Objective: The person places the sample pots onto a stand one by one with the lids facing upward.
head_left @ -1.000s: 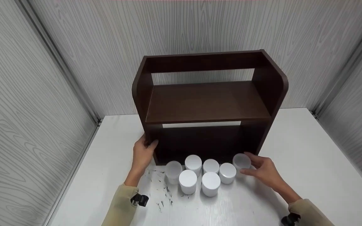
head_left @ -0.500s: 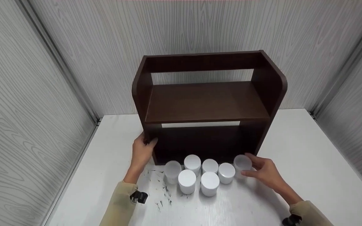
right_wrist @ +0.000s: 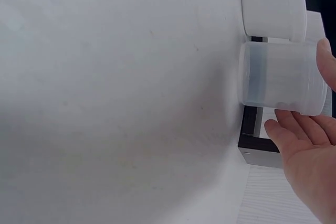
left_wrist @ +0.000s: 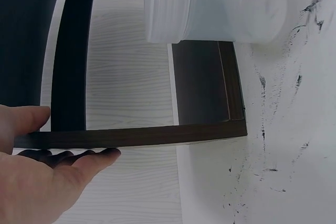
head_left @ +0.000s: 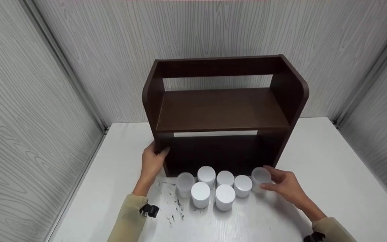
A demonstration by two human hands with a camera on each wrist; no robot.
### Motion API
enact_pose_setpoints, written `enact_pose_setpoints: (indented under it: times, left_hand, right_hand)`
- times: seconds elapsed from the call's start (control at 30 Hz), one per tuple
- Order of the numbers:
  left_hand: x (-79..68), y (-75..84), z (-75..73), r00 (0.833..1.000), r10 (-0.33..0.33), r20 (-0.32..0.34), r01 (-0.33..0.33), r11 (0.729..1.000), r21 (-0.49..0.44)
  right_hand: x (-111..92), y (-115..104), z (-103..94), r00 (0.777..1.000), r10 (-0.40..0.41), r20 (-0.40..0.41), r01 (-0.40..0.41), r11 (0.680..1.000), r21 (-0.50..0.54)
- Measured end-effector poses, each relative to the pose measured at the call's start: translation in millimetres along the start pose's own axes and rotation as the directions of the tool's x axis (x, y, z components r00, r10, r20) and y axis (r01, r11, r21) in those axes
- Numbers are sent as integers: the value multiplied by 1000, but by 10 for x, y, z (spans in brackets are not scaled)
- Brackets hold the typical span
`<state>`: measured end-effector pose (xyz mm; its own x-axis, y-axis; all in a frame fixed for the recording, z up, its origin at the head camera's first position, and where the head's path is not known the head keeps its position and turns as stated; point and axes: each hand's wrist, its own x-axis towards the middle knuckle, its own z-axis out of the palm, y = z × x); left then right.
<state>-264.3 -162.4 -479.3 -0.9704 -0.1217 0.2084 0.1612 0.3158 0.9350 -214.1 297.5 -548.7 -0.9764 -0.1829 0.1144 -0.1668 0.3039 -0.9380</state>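
A dark brown two-tier wooden shelf [head_left: 225, 109] stands on the white table. My left hand [head_left: 152, 163] grips its left side panel [left_wrist: 131, 136], with the thumb on the inner side and the fingers along the outer side. At the front right corner of the shelf, my right hand [head_left: 286, 185] holds a translucent lidded jar [head_left: 261, 178] between thumb and fingers. In the right wrist view, the thumb [right_wrist: 326, 64] is at the lid and the other fingers lie along the jar's side. Several white jars [head_left: 225, 196] stand upright left of this jar, before the lower compartment.
Another translucent jar [head_left: 185, 185] stands at the left end of the group, near the shelf's front left corner. Dark scuff marks [head_left: 179, 203] run across the table beside it. Wood-grain panels [head_left: 213, 30] enclose the table behind and at both sides.
My right hand has shifted the translucent jar slightly right and toward me, so it stands a little apart from the neighbouring white jar. My left hand keeps its grip on the shelf.
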Motion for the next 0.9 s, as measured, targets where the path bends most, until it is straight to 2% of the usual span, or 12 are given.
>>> enact_pose_setpoints:
  times: [0.17,0.47,0.9]
  left_hand:
    - [-6,-10,-1,1000,-10,14,10,1000,-10]
    - [-1,-12,6,1000,-6,-7,6,1000,3]
    - [7,-28,16,1000,2,1,-2,1000,-25]
  right_hand:
    - [-20,5,-15,1000,6,1,-6,1000,-3]
    - [-24,22,-26,1000,21,11,-21,1000,16]
    - [-34,28,-21,999,36,8,-36,999,26]
